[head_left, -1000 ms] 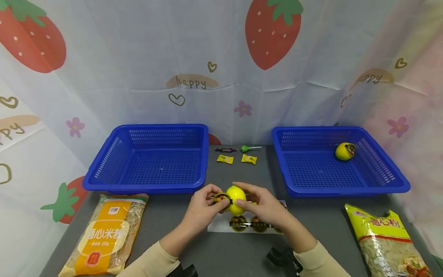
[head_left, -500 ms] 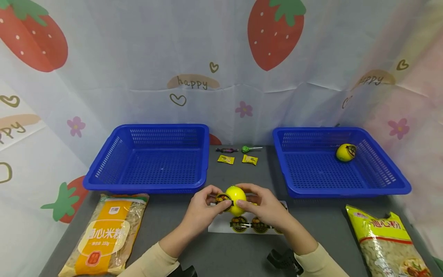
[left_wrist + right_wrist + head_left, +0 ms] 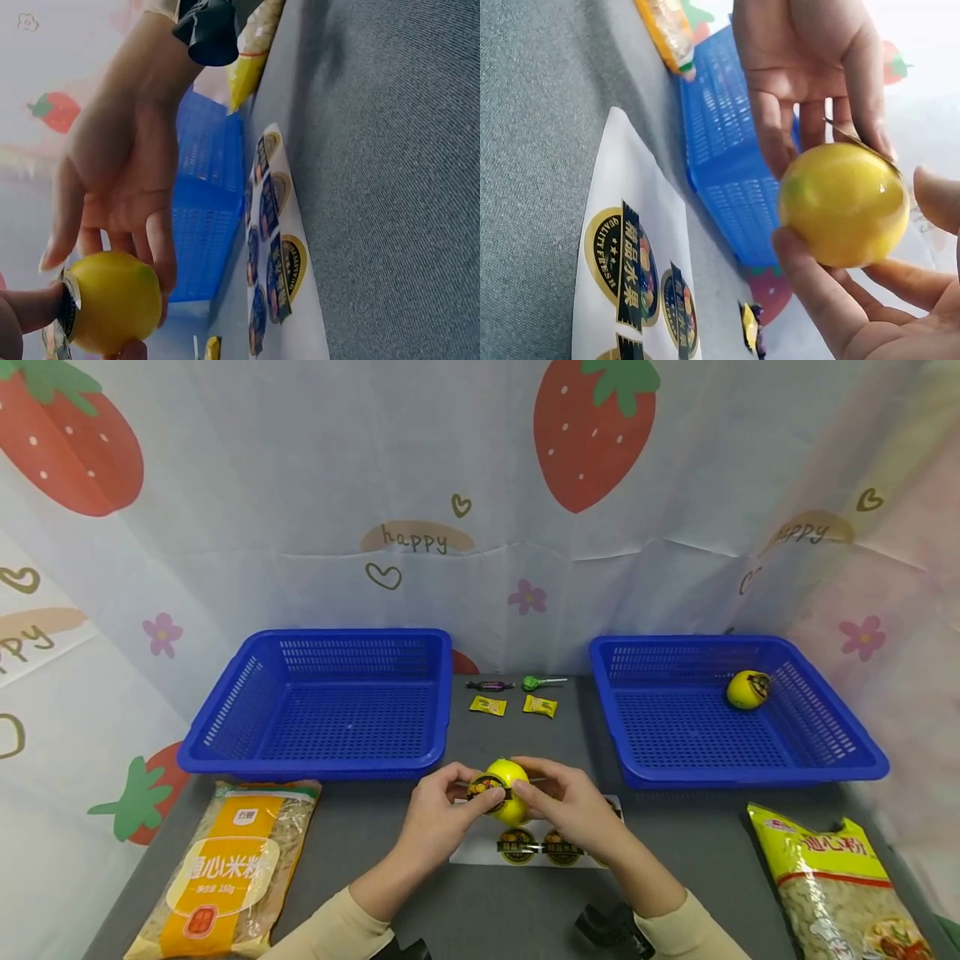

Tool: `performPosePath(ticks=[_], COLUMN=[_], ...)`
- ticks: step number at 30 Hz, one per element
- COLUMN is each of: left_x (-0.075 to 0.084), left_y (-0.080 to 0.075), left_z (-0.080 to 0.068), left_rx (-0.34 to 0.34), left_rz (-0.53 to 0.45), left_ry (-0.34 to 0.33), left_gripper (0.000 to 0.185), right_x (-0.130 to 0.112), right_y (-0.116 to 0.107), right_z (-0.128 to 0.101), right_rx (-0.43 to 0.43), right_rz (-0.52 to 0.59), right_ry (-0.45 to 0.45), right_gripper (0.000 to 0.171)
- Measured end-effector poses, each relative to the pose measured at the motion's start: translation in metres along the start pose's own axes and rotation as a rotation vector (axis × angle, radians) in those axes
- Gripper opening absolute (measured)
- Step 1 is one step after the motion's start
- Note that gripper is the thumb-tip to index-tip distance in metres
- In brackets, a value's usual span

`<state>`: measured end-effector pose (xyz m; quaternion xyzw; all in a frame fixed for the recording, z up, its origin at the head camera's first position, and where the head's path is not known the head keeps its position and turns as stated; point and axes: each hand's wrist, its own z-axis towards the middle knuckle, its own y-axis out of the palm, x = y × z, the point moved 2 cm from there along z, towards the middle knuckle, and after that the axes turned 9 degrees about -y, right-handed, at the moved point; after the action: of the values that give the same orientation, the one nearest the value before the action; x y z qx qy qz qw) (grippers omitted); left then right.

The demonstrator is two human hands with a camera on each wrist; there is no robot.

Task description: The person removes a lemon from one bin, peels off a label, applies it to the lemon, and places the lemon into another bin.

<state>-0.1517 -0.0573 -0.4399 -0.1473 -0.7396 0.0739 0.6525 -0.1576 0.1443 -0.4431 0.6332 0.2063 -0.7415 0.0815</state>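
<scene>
Both hands hold a yellow lemon (image 3: 512,808) over a white sticker sheet (image 3: 480,847). My left hand (image 3: 442,810) has its thumb on a round black-and-gold sticker (image 3: 483,785), which lies against the lemon's left side. In the right wrist view, part of that sticker's edge (image 3: 844,131) stands off the fruit. My right hand (image 3: 570,802) cups the lemon from the other side, fingers curled behind it and thumb near its upper right. Several more stickers (image 3: 634,277) show on the sheet.
Two blue baskets stand behind: the left basket (image 3: 352,768) and the right basket (image 3: 750,772), which contains a stickered lemon (image 3: 742,692). Between them lie two yellow candies (image 3: 488,705), a purple candy (image 3: 490,686) and a green lollipop (image 3: 532,682). Noodle bags (image 3: 225,877) (image 3: 840,885) flank the table.
My right thumb has slid from the lemon's front to its right edge. The sticker now overlaps more of the lemon. The baskets and bags have stayed put.
</scene>
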Motion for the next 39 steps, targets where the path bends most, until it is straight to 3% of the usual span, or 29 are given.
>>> performPosePath(ticks=[6, 22, 30, 39], left_x=[0.0033, 0.0004, 0.0048, 0.0043], left_y=[0.0001, -0.0019, -0.0020, -0.0017], left_z=[-0.0033, -0.0036, -0.0065, -0.0055], left_rx=[0.012, 0.042, 0.056, 0.043], left_rz=[0.022, 0.011, 0.018, 0.008], left_ry=[0.008, 0.008, 0.021, 0.020], left_gripper=[0.027, 0.023, 0.025, 0.021], right_x=[-0.0001, -0.0014, -0.0027, -0.0020], right_y=[0.0014, 0.0003, -0.0005, -0.0042], right_z=[0.0002, -0.0004, -0.0002, -0.0008], right_rx=[0.003, -0.088, -0.069, -0.082], right_rz=[0.000, 0.040, -0.006, 0.078], right_ry=[0.016, -0.062, -0.068, -0.064], right_gripper=[0.051, 0.052, 0.050, 0.047])
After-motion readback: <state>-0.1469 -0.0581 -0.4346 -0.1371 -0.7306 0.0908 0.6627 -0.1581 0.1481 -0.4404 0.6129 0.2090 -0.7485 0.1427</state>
